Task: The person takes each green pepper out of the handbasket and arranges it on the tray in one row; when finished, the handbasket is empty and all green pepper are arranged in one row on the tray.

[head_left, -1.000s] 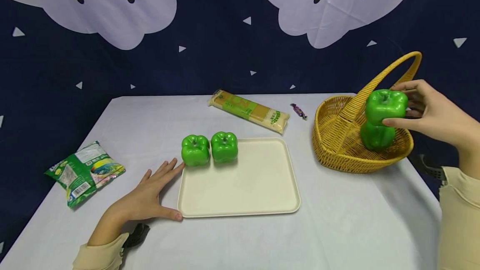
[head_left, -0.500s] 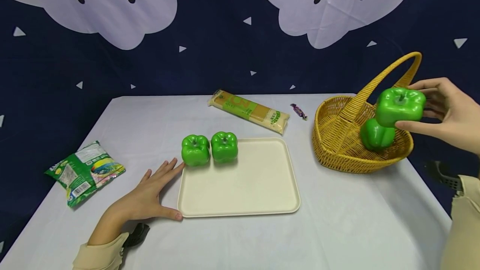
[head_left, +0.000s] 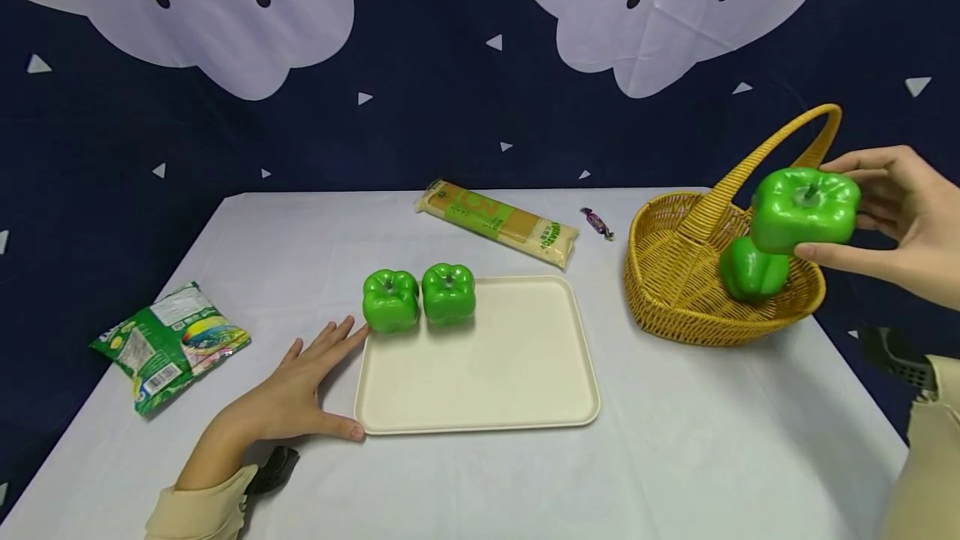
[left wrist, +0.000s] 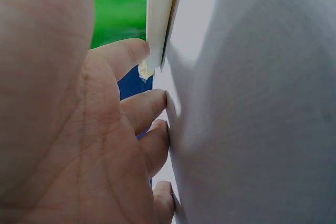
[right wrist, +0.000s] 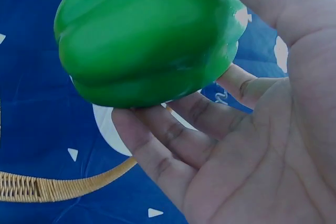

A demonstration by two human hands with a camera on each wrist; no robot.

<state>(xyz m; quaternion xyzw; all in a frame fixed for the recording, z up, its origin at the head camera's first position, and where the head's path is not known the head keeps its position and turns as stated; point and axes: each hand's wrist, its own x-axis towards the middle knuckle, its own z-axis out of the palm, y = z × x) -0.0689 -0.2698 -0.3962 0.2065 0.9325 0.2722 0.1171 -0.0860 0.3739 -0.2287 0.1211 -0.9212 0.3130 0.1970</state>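
Observation:
My right hand (head_left: 903, 219) pinches a green bell pepper (head_left: 806, 211) between thumb and fingers, raised over the right side of the yellow wicker basket (head_left: 660, 298). The right wrist view shows this glossy pepper (right wrist: 142, 40) large, the thumb on one side and fingertips on the other. A second green pepper (head_left: 752, 271) lies inside the basket, partly covered by the held one. My left hand (head_left: 292, 402) rests spread at the left edge of a cream tray (head_left: 517, 365), index fingertip and thumb at its rim. Two more peppers (head_left: 391, 301) stand side by side at the tray's back left corner.
A green snack packet (head_left: 172, 344) lies on the left of the white-covered table (head_left: 480, 490). Behind the tray are a long pasta packet (head_left: 498, 223) and a small purple wrapped candy (head_left: 597, 223). The basket's tall handle (head_left: 765, 157) arches up near my right hand.
My right hand has moved right and slightly up with the pepper, uncovering more of the pepper in the basket. The left hand and tray have stayed in place.

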